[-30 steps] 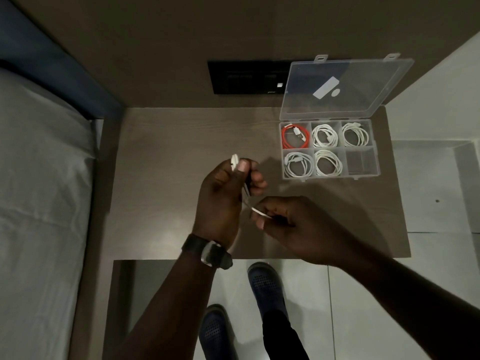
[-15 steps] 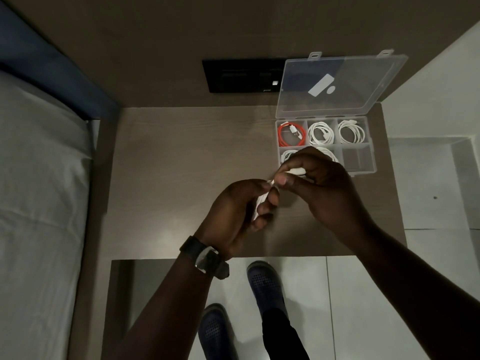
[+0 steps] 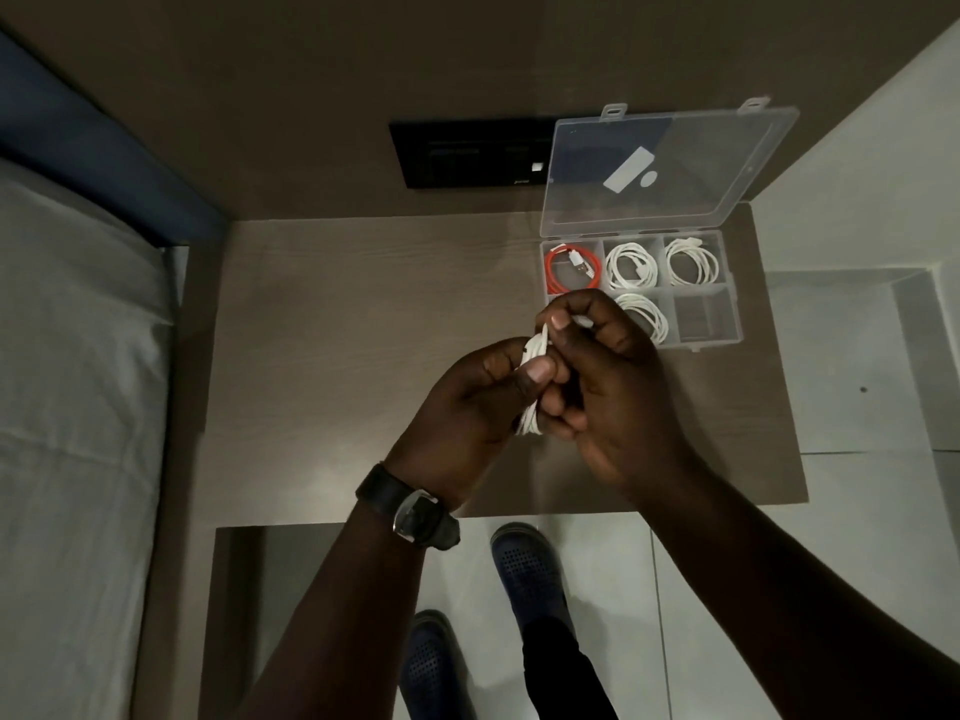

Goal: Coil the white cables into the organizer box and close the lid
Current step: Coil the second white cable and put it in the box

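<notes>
A white cable (image 3: pixel 535 356), wound into a small bundle, is held above the table between both hands. My left hand (image 3: pixel 467 407) grips the bundle from the left. My right hand (image 3: pixel 608 387) pinches its top end and presses against its right side. Behind them the clear organizer box (image 3: pixel 727 335) stands at the table's back right with its lid (image 3: pixel 665 168) upright and open. Its compartments hold a red cable (image 3: pixel 558 275) and white coils (image 3: pixel 631 265); the front right compartment (image 3: pixel 704 317) is empty. My right hand hides the front left compartment.
The wooden table (image 3: pixel 337 356) is bare on its left half. A bed with a grey sheet (image 3: pixel 78 407) runs along the left. A black wall panel (image 3: pixel 467 155) sits behind the table. My shoes (image 3: pixel 524 569) stand on the tiled floor below the front edge.
My right hand rose from the table's front to meet the left hand, which dropped slightly; the cable, stretched between them a second ago, is now bunched into a tight bundle.
</notes>
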A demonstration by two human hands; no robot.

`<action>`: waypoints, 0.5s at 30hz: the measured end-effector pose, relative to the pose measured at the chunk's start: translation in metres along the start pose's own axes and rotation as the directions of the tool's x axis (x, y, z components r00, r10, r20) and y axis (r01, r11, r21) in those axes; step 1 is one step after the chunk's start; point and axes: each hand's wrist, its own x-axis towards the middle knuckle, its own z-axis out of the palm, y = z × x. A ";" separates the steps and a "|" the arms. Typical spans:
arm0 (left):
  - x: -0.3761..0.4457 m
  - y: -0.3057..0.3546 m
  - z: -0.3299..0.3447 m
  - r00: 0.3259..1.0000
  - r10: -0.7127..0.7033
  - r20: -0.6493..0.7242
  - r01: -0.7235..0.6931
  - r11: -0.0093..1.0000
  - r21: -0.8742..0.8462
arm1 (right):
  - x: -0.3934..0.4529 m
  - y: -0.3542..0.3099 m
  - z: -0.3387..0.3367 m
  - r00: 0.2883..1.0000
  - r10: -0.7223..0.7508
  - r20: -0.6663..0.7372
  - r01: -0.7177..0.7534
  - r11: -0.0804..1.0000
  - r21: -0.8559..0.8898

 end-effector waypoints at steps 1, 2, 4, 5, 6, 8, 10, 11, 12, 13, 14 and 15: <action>0.001 -0.001 0.003 0.999 0.033 -0.024 -0.033 0.999 0.002 | 0.002 -0.002 0.003 1.000 -0.018 -0.023 0.017 0.999 -0.031; 0.002 -0.001 0.007 0.997 0.065 -0.050 -0.065 0.998 0.006 | 0.003 -0.004 0.006 0.998 -0.037 -0.047 0.033 0.997 -0.066; 0.004 0.000 0.014 0.987 0.114 -0.111 -0.115 0.993 -0.005 | 0.003 -0.008 0.013 0.994 -0.072 -0.080 0.060 0.988 -0.139; 0.004 0.000 0.016 0.981 0.115 -0.153 -0.123 0.992 -0.042 | 0.003 -0.010 0.017 0.992 -0.094 -0.078 0.079 0.981 -0.176; 0.005 0.002 0.018 0.975 0.100 -0.199 -0.122 0.987 -0.106 | 0.002 -0.011 0.019 0.990 -0.132 -0.059 0.115 0.968 -0.225; 0.006 0.003 0.019 0.959 0.078 -0.274 -0.138 0.969 -0.206 | 0.001 -0.011 0.024 0.974 -0.224 0.007 0.214 0.916 -0.338; 0.007 0.002 0.022 0.943 0.110 -0.315 -0.170 0.971 -0.169 | 0.003 -0.013 0.025 0.967 -0.255 0.016 0.241 0.892 -0.382; 0.007 0.001 0.025 0.941 0.128 -0.314 -0.181 0.973 -0.146 | 0.005 -0.015 0.024 0.966 -0.257 -0.005 0.235 0.891 -0.389; 0.007 0.000 0.027 0.944 0.142 -0.299 -0.190 0.972 -0.139 | 0.007 -0.017 0.022 0.968 -0.250 -0.031 0.219 0.896 -0.387; 0.007 0.000 0.027 0.951 0.148 -0.272 -0.192 0.970 -0.146 | 0.009 -0.019 0.021 0.974 -0.218 -0.055 0.184 0.913 -0.363; 0.007 0.002 0.025 0.965 0.134 -0.227 -0.175 0.969 -0.173 | 0.011 -0.021 0.019 0.984 -0.163 -0.070 0.134 0.942 -0.307; 0.006 0.003 0.021 0.982 0.099 -0.161 -0.133 0.967 -0.216 | 0.012 -0.021 0.016 0.994 -0.092 -0.066 0.075 0.972 -0.224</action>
